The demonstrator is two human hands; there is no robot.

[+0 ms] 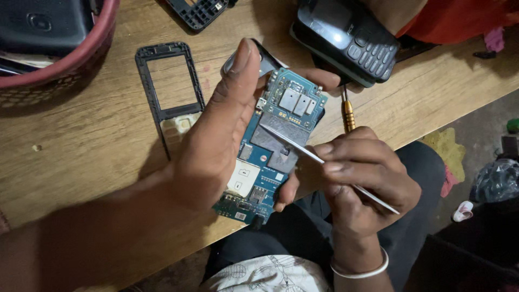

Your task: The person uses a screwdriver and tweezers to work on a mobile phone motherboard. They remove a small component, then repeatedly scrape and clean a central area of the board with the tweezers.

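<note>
A wooden table (97, 135), pale, grained and slightly scuffed, fills most of the view, its edge running diagonally from about 3 o'clock down to 7 o'clock. At 10 o'clock a dark red plastic basket (70, 59) with a lattice wall is seen, a black device lying in it. At 1 o'clock an assembled black keypad phone (346, 40) with a glossy screen and rubbery keys is laid on the table. Between 10 and 11 o'clock an empty black front frame (165, 81), rectangular and thin-walled, is lying flat, with a pale translucent keypad mat (178, 127) just beside its lower end. Another black frame piece (197, 12) is cut off at 12 o'clock.

At the centre, the blue circuit board (275, 140) is held in the left hand (216, 140), the thumb raised along its left side and the fingertips curled around the right edge and the bottom. The board is already out of its casing, so the stripping is judged to be well advanced; the dull grey metal shields, a small white-and-gold card holder and the connectors are still on it. A pair of thin steel tweezers (303, 150) is pinched between the thumb and fingers of the right hand (362, 178), its pointed tip touching a shield near the board's middle. A small screwdriver with a brassy ribbed handle (348, 114) is seen at 2 o'clock from the board, just behind the right hand; whether it rests on the table or is held cannot be told. A pale bangle (361, 270) is worn on the right wrist.
</note>
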